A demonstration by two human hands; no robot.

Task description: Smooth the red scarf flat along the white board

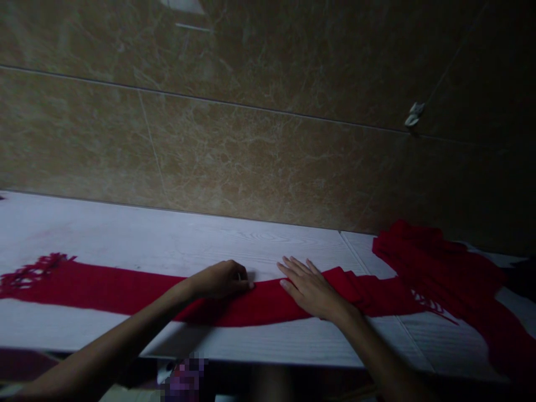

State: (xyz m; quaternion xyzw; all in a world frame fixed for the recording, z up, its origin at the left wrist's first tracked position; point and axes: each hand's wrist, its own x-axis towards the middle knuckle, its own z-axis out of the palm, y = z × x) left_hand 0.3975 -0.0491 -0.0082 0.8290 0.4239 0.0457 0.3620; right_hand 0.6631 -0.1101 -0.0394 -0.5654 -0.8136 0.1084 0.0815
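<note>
A long red scarf [121, 287] lies stretched across the white wood-grain table, its knotted fringe [36, 273] at the left end. At the scarf's far edge, near its middle, the fingers of my left hand [220, 279] are bent and closed on the cloth; the fingertips are partly hidden. My right hand [312, 290] rests flat on the scarf a little further right, palm down, fingers spread past the far edge. Just right of that hand the cloth is rumpled into overlapping folds [345, 285].
More red cloth [435, 262] is heaped at the right, against the wall, and trails toward the front edge. A dark item [523, 279] sits beyond it. The tiled wall [251, 151] bounds the table [251, 240] behind. A small hook-like fitting [414, 114] is on the wall.
</note>
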